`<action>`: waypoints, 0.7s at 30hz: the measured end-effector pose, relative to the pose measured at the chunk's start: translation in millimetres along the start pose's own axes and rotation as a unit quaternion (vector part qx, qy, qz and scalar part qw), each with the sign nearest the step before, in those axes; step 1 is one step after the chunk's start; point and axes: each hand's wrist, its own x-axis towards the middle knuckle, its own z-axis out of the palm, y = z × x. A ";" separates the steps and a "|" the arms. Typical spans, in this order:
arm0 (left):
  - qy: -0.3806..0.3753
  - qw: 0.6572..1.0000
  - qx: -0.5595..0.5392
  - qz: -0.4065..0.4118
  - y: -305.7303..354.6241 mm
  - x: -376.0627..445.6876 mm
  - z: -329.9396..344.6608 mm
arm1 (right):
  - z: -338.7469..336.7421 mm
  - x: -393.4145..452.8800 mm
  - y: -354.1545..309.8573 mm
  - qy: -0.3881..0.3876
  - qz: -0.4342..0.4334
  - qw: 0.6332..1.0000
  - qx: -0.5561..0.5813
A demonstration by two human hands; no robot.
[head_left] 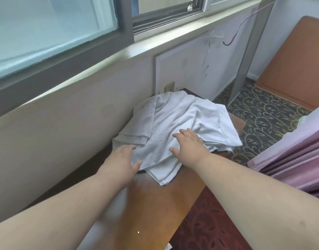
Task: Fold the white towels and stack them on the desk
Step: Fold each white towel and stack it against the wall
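Note:
A loose heap of white towels (pixel 175 121) lies at the far end of the brown wooden desk (pixel 155 204), against the wall under the window. My right hand (pixel 188 143) rests flat on top of the heap, fingers spread, palm down. My left hand (pixel 123 159) is at the heap's near left edge, fingers apart, thumb touching the towel's rim. Neither hand has cloth pinched in it. One towel corner (pixel 162 179) hangs toward me over the desk surface.
A wall and window sill (pixel 100 64) run along the left of the desk. Patterned carpet (pixel 263 112) lies to the right, with a pink curtain (pixel 296 159) at the right edge and a brown board (pixel 296 65) leaning at the back right.

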 end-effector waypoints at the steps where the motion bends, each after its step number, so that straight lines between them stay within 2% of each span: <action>1: -0.002 1.000 0.000 0.002 2.6 7.7 -1.0 | -3.1 5.0 -0.6 0.003 -0.005 1.000 0.001; 6: 0.007 0.999 -0.015 -0.038 21.6 64.8 3.0 | -14.8 55.3 6.6 0.008 -0.035 0.999 0.017; 12: 0.005 0.995 -0.011 -0.103 48.8 167.1 24.1 | -24.9 157.9 25.3 -0.009 -0.066 0.997 0.025; 16: 0.029 0.987 -0.006 -0.155 47.7 225.6 38.2 | -22.0 216.1 29.4 -0.042 -0.082 0.996 0.021; 21: 0.011 0.983 -0.003 -0.185 37.6 260.4 45.8 | -13.4 265.1 29.3 -0.052 -0.117 0.991 0.027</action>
